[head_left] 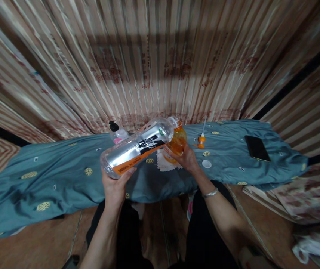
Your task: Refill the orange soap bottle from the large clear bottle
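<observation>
My left hand (116, 185) grips the lower end of a large clear plastic bottle (137, 147) with a silver, black and orange label. The bottle is tilted, its neck pointing right at the mouth of an orange see-through bottle (178, 142). My right hand (186, 158) is wrapped round that orange bottle, which stands over a pale cloth (164, 164). Whether liquid runs between the two I cannot tell. An orange pump head (201, 140) with a thin clear tube lies right of my right hand, and a small white round cap (206, 164) is nearby.
Behind the clear bottle stands a clear pump bottle with a black top (113, 126) and pink contents. A black phone (257, 148) lies at the right on the blue-green cloth (73, 186) with yellow pineapples. A pleated curtain (154, 56) hangs close behind.
</observation>
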The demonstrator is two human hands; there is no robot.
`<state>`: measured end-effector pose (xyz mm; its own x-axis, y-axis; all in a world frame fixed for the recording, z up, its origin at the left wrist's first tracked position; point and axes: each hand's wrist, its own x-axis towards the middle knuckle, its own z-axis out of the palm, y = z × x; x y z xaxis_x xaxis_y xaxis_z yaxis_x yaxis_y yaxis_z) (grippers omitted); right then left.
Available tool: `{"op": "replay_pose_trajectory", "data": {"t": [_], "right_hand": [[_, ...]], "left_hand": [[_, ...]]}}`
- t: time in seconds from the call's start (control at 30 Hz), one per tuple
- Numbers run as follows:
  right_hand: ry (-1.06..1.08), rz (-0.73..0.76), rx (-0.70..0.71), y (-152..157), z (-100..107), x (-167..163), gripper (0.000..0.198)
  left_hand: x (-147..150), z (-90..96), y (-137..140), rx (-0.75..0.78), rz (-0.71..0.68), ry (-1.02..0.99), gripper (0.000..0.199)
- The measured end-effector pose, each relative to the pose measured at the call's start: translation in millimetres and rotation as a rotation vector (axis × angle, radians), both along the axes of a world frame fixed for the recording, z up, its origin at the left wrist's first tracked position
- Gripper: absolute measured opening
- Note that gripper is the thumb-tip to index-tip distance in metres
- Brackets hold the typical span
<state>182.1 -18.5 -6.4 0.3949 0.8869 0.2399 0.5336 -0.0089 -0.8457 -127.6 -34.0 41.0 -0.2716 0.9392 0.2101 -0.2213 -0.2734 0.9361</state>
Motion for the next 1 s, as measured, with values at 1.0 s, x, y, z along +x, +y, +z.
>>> {"op": "replay_pose_trajectory", "data": {"t": [1.0], "right_hand": [[-0.013, 0.002, 0.013, 0.2, -0.9, 0.2, 0.088]], "left_hand": [[1.1, 7.0, -1.3, 0.02, -0.031, 0.026, 0.109]]}}
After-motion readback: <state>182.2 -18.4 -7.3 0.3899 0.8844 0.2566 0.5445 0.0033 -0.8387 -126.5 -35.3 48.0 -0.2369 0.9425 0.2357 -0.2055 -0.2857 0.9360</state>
